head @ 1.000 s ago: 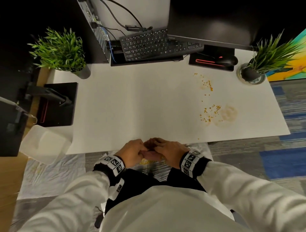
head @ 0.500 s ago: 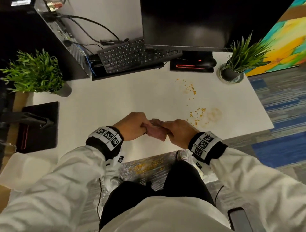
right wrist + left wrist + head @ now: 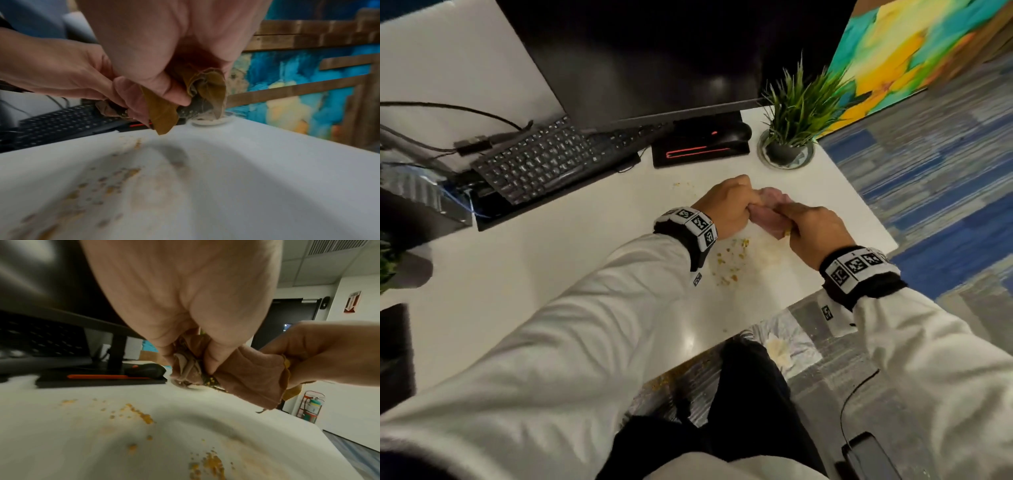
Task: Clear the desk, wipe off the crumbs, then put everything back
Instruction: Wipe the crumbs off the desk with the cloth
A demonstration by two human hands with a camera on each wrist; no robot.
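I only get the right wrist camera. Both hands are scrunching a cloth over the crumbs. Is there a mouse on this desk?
Observer: Yes, a black mouse sits on a pad under the monitor.
Operator: What's in the far corner?
Observer: A plant with green leaves stands on a saucer; you see only the saucer.
Operator: Is the mess only on top?
Observer: No, crumbs also lie on the floor, below the near edge of the desk.
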